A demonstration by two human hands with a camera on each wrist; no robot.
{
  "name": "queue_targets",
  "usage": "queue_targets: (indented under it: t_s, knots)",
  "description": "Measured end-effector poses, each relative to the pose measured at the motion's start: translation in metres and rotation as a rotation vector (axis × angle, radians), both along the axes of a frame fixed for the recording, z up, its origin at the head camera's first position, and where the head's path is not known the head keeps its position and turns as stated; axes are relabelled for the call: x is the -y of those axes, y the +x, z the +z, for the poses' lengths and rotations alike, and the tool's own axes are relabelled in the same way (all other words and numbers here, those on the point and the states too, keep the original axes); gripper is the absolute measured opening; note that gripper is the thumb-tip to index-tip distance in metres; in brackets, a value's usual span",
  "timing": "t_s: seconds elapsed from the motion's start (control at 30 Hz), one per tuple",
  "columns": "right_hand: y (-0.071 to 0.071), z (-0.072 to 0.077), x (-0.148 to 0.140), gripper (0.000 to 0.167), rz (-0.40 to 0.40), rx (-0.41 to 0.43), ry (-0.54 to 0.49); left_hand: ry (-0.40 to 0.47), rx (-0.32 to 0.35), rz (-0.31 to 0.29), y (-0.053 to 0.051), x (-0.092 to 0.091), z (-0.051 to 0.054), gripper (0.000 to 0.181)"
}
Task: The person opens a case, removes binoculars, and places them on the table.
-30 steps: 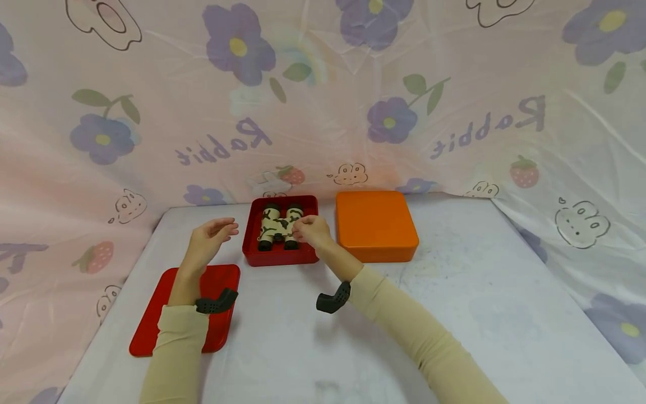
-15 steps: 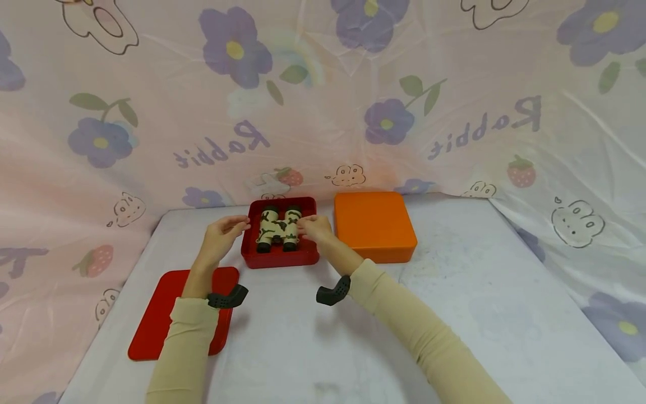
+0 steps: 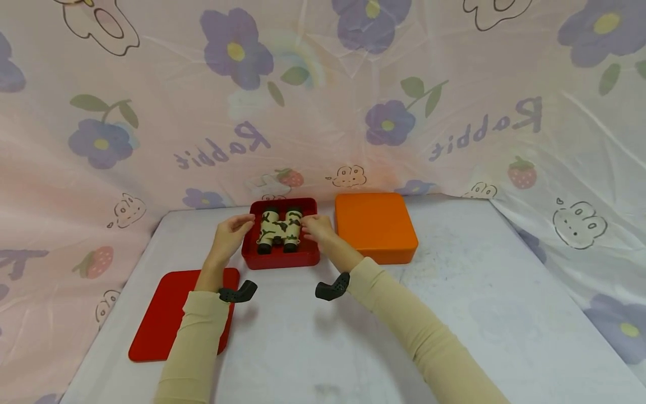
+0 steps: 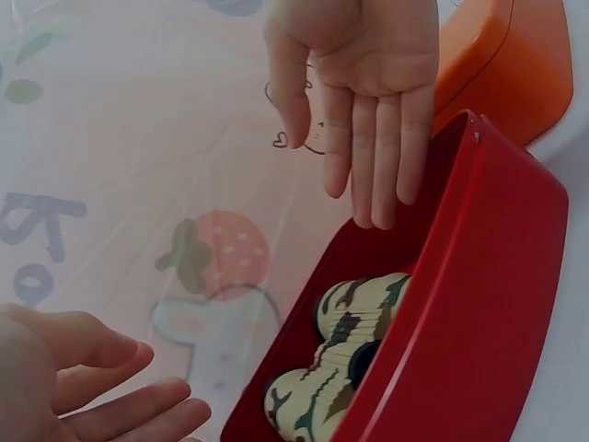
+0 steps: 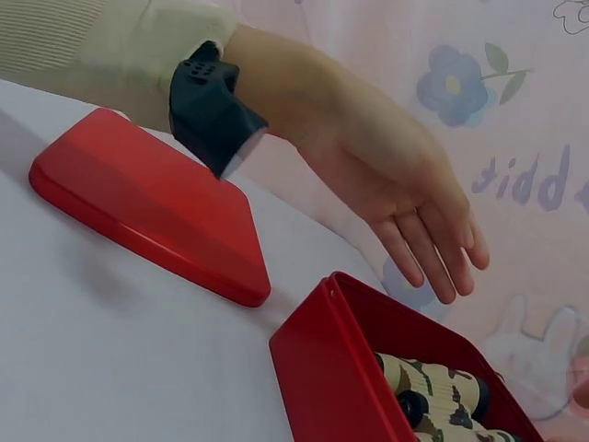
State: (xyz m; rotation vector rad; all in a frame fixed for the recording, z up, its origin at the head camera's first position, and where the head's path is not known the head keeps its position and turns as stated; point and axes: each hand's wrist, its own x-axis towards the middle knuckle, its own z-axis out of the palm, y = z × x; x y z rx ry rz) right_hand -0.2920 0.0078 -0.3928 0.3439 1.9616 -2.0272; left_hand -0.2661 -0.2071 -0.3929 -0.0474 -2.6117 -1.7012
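Note:
Camouflage-patterned binoculars (image 3: pixel 279 230) lie inside a red box (image 3: pixel 282 260) without its lid on, toward the back of the table. The left hand (image 3: pixel 231 238) hovers at the box's left rim, fingers extended and nothing in them. Over the right rim is the right hand (image 3: pixel 320 229), close to the binoculars. In the left wrist view, the right hand (image 4: pixel 363 101) shows straight fingers pointing down, apart from the binoculars (image 4: pixel 340 354). The right wrist view has the left hand (image 5: pixel 396 175) above the box wall (image 5: pixel 336 378), fingers loosely straight.
A red lid (image 3: pixel 164 314) lies flat at the left, partly under the left forearm. Just right of the red box stands an orange box (image 3: pixel 375 221), its top covered. A patterned curtain (image 3: pixel 323 112) hangs behind the white table (image 3: pixel 454 292).
The left hand has moved right and forward to the box's left rim. The right hand's fingers have straightened and drawn slightly right from the binoculars, which stay in place in the box.

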Motion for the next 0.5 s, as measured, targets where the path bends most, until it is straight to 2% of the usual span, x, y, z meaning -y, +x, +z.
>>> queue_targets:
  t_s: [0.27,0.5]
  knots:
    - [-0.001,-0.003,0.003,0.044,0.034,0.007,-0.018,0.032,0.007,0.068,-0.012,-0.008,-0.008,0.038]
    - [-0.003,-0.006,0.005,0.048,0.070,0.013,-0.058,0.044,0.026,0.090,-0.017,-0.015,-0.013,0.039]
